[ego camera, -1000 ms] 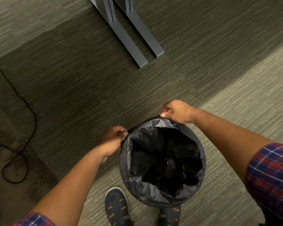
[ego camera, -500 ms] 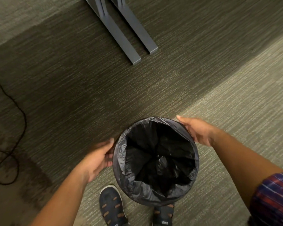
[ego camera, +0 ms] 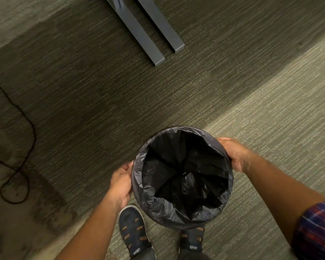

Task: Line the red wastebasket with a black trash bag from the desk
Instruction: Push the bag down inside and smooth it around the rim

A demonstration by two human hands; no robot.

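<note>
With trash bag [ego camera: 154, 201] lining rim, left hand [ego camera: 121, 184], right hand [ego camera: 235, 154] press sides.

I have one view, from the camera on my head. It looks almost straight down at the carpet [ego camera: 223, 87], close above my two forearms and my shoes [ego camera: 133, 228], with desk feet [ego camera: 148, 42] at the top edge.
</note>
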